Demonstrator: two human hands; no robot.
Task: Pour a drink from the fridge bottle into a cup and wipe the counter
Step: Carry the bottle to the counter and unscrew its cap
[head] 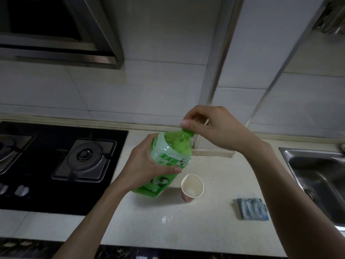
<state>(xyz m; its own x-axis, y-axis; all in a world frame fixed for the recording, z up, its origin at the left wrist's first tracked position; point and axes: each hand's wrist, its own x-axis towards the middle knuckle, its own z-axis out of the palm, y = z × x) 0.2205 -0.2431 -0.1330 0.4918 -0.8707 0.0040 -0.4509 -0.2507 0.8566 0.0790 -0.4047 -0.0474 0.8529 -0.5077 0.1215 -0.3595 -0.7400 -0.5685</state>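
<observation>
Two hands up | left hand (143,165) grips bottle (169,157) | right hand (216,128) fingers (186,124) pinch cap (187,132) | cup (192,186) beside

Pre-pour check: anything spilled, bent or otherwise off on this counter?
The paper cup has a squashed rim, teardrop rather than round. No spill visible on the counter. The bottle tilts in the left hand, right hand pinching its cap.

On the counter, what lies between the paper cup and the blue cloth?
Nothing. In the head view, only a bare stretch of the pale speckled counter separates the white paper cup from the folded blue-grey cloth.
</observation>
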